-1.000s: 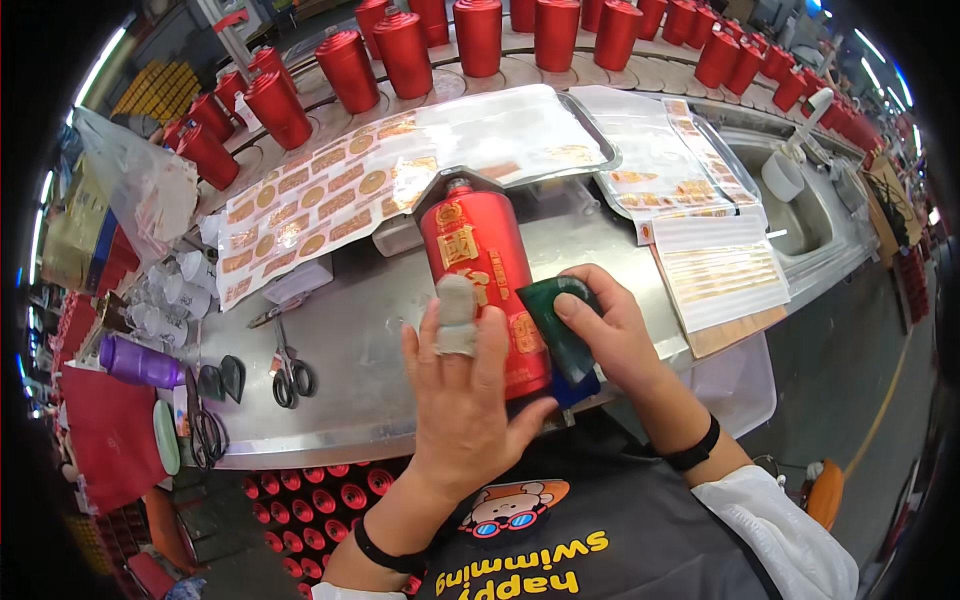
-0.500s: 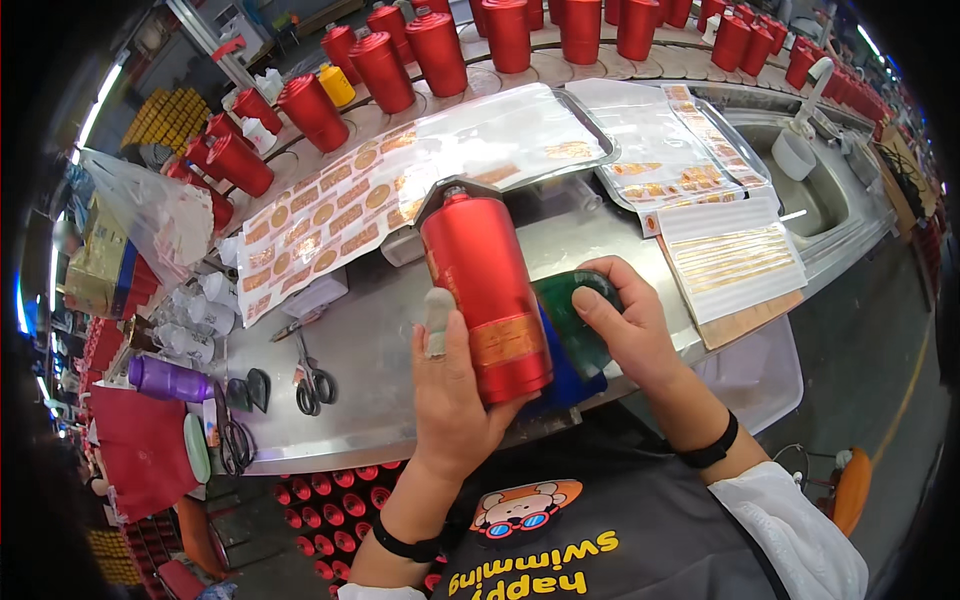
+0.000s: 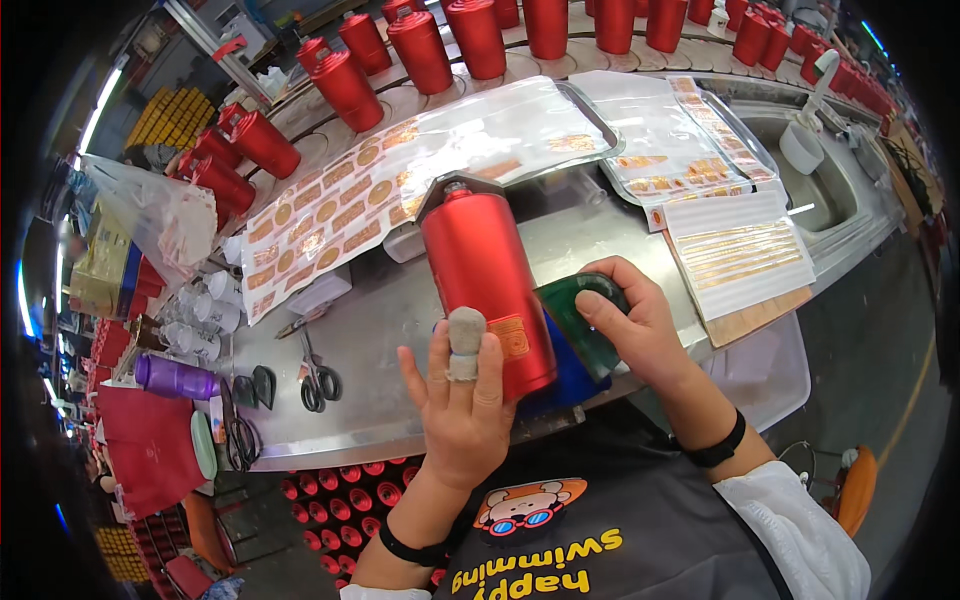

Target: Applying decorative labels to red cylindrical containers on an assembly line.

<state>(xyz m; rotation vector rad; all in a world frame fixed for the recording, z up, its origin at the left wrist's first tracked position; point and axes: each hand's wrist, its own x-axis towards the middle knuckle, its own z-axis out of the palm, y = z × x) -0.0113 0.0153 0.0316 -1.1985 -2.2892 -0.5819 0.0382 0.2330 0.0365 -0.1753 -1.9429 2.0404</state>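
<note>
In front of me a red metallic bottle (image 3: pixel 478 255) lies with its neck pointing away, resting in a dark notched holder (image 3: pixel 436 192). A blue support (image 3: pixel 568 380) shows under its near end. My left hand (image 3: pixel 458 410) lies on the near part of the bottle, fingers stretched and spread, one finger wrapped in a grey cover. Beside those fingertips is a gold label (image 3: pixel 512 337) on the bottle's surface. Pinched in my right hand (image 3: pixel 635 320) is a translucent green scraper (image 3: pixel 580 315), its edge close to the bottle's right side; whether they touch I cannot tell.
Sheets of gold labels (image 3: pixel 340 205) and a strip sheet (image 3: pixel 740 255) lie beyond on the metal table (image 3: pixel 360 420). Scissors (image 3: pixel 317 380) and a purple bottle (image 3: pixel 175 378) are at left. Red bottles (image 3: pixel 420 50) stand along a conveyor (image 3: pixel 520 62). A sink (image 3: pixel 820 190) is at right.
The bottle has turned about its length, so its label faces another way. My left fingers have moved right across it and spread. The conveyor's red bottles have shifted. The scraper stays in my right hand.
</note>
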